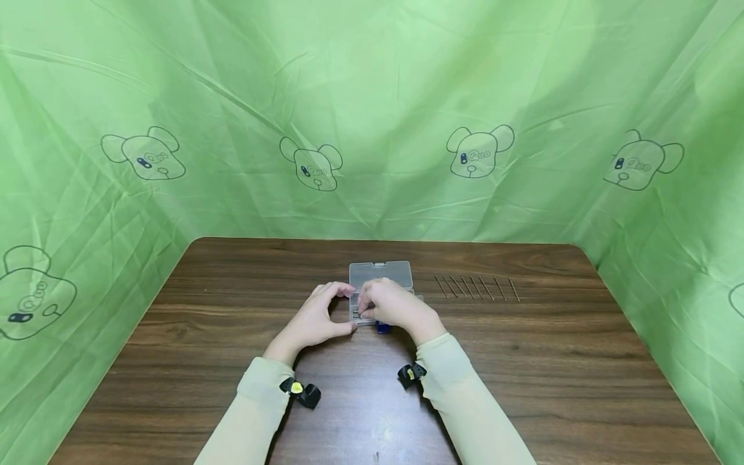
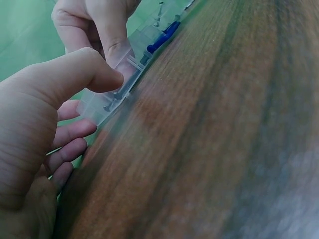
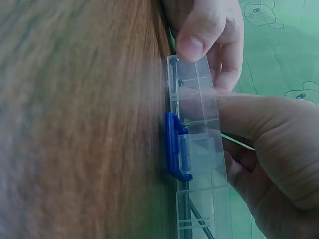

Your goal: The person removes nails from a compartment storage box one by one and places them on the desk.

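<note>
A clear plastic box [image 1: 380, 271] with compartments stands on the table, its lid raised at the back. At its front is a blue latch [image 3: 172, 147]. Through the clear wall, the right wrist view shows thin metal rods [image 3: 203, 220], some with screw-like heads, lying inside. My left hand [image 1: 314, 320] holds the box's left end, thumb at the front corner and fingers at the back. My right hand [image 1: 395, 303] reaches into the left part of the box, fingers bent downward. Whether its fingertips pinch a rod is hidden by the hand and the wall.
Several thin metal rods, like long screws or nails [image 1: 487, 289], lie slanted in a row right of the box. The brown wooden table [image 1: 552, 361] is bordered at the back and sides by a green cloth [image 1: 389, 206] printed with bear heads.
</note>
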Demonstrator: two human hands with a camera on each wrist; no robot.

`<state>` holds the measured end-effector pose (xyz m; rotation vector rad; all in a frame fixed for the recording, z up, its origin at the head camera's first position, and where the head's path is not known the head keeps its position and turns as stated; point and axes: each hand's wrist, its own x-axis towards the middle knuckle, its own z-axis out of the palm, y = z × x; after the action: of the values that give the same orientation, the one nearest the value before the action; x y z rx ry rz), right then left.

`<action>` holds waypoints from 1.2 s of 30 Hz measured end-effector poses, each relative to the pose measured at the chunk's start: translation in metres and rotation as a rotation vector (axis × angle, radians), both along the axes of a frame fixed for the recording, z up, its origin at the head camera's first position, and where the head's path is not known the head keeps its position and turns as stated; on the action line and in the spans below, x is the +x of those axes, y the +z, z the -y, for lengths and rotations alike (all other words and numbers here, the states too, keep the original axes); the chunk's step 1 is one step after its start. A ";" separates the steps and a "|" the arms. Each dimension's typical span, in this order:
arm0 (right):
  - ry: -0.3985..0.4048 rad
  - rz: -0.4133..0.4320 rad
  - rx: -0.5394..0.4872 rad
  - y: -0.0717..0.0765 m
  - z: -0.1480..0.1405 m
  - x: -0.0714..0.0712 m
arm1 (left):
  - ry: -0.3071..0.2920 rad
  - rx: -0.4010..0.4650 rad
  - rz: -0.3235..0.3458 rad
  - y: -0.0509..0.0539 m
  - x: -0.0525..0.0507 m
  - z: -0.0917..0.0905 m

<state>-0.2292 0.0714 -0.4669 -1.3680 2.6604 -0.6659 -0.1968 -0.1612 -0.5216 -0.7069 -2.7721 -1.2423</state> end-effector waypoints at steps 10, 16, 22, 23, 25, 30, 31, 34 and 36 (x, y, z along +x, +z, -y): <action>0.000 0.009 0.055 -0.001 -0.001 0.001 | 0.004 0.003 -0.003 0.001 0.000 0.000; 0.033 0.125 -0.043 -0.002 -0.010 -0.004 | 0.010 -0.004 0.003 0.001 0.001 0.001; -0.004 0.211 -0.189 -0.001 -0.020 -0.008 | 0.002 -0.010 -0.008 0.003 0.001 -0.001; -0.011 0.219 -0.210 0.000 -0.022 -0.008 | 0.002 -0.012 -0.011 0.003 0.001 -0.001; -0.025 0.232 -0.244 0.003 -0.024 -0.008 | -0.001 -0.016 -0.018 0.004 0.001 -0.001; -0.049 0.237 -0.292 0.010 -0.028 -0.008 | 0.003 -0.018 -0.019 0.003 0.001 -0.001; -0.054 0.233 -0.295 0.012 -0.029 -0.008 | 0.006 -0.017 -0.016 0.003 0.001 0.000; -0.077 0.224 -0.305 0.016 -0.032 -0.007 | 0.007 -0.011 -0.014 0.002 0.001 0.000; -0.093 0.224 -0.314 0.017 -0.034 -0.006 | 0.002 -0.007 -0.021 0.001 0.000 0.000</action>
<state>-0.2349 0.1056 -0.4499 -1.1510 2.5294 -1.2132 -0.1963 -0.1607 -0.5205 -0.7127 -2.7609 -1.2187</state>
